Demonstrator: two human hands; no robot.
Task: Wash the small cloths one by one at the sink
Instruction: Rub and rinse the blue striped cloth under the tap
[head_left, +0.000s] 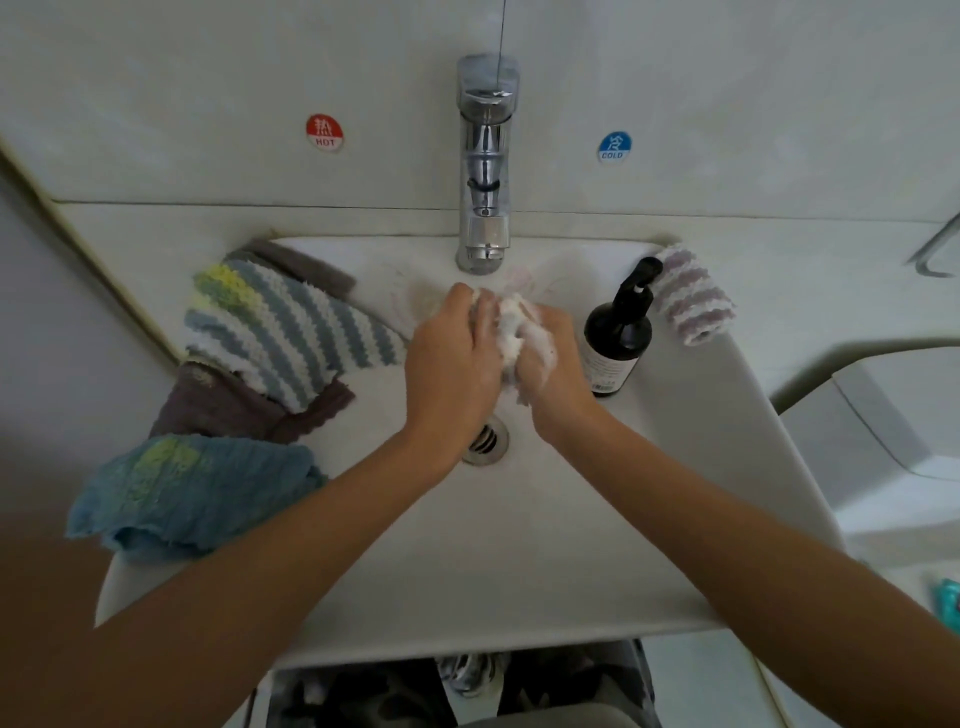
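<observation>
A small white cloth, bunched and covered in soap foam, is squeezed between both hands above the drain of the white sink. My left hand grips its left side and my right hand grips its right side, fingers curled round it. Most of the cloth is hidden inside the hands. Several other cloths lie on the sink's left rim: a grey-and-white striped cloth, a brown cloth and a blue cloth. A pink-and-white striped cloth lies on the right rim.
A chrome tap stands at the back centre, with no water visibly running. A dark pump bottle stands just right of my right hand. Red HOT and blue COLD stickers mark the wall.
</observation>
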